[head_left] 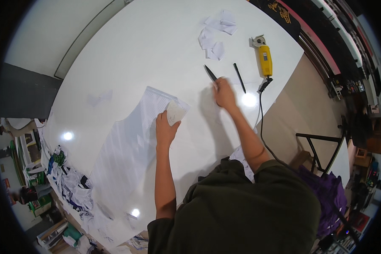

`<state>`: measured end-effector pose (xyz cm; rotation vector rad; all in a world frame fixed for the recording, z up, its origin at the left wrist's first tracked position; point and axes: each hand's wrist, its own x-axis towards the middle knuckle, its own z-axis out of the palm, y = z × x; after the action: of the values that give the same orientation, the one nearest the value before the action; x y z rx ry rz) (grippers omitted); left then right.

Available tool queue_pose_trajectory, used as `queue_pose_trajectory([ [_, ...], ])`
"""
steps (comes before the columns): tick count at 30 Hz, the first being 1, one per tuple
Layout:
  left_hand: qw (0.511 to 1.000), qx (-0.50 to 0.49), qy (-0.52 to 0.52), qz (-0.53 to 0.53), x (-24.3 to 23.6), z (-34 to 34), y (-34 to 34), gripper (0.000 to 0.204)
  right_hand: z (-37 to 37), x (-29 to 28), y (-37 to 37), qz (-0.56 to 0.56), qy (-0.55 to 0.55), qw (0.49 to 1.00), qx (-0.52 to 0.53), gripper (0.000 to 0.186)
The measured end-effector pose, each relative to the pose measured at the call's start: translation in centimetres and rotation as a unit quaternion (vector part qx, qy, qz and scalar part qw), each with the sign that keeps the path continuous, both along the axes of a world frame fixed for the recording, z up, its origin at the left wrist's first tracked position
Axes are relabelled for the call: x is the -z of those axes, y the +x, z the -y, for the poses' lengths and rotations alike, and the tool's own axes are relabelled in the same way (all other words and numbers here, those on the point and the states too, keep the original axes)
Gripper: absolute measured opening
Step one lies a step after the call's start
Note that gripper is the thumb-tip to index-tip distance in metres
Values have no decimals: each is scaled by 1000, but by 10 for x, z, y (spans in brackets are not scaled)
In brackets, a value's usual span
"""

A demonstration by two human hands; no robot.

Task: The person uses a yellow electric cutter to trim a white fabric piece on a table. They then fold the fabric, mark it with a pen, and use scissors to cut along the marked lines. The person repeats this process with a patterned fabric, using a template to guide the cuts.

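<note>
A long, pale striped fabric piece [120, 146] lies on the white table. Over its upper right end is a small cream card [174, 113] with handwritten marks. My left hand [167, 129] has the card's lower edge between thumb and fingers, pressed against the fabric. Farther right, my right hand [225, 95] is slightly blurred, its fingers closed around the lower end of a dark, pointed tool [210, 72]. The tool's tip points away to the upper left. The fingers hide its handle, so I cannot tell its exact kind. A black pen [239, 78] lies just right of that hand.
A yellow electric rotary cutter [265, 59] lies near the table's right edge, its black cord [261, 120] running down beside my right arm. White fabric scraps [218, 31] lie at the far side. Crumpled patterned cloth [74, 182] is heaped at the left edge.
</note>
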<state>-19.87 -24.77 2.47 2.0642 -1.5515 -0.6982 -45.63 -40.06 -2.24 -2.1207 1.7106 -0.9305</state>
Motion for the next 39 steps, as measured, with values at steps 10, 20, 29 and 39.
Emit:
queue_pose_trajectory([
  [10, 998, 1, 70, 5, 13, 20, -1, 74, 53, 8, -125, -90, 265, 956, 89, 38],
  [20, 998, -1, 63, 11, 11, 21, -5, 77, 58, -40, -96, 364, 296, 882, 49, 54],
  [29, 996, -7, 84, -4, 8, 23, -8, 78, 45, -31, 2, 619, 349, 699, -77, 11],
  [39, 999, 0, 50, 13, 16, 20, -6, 79, 7, -9, 57, 116, 98, 931, -331, 29],
])
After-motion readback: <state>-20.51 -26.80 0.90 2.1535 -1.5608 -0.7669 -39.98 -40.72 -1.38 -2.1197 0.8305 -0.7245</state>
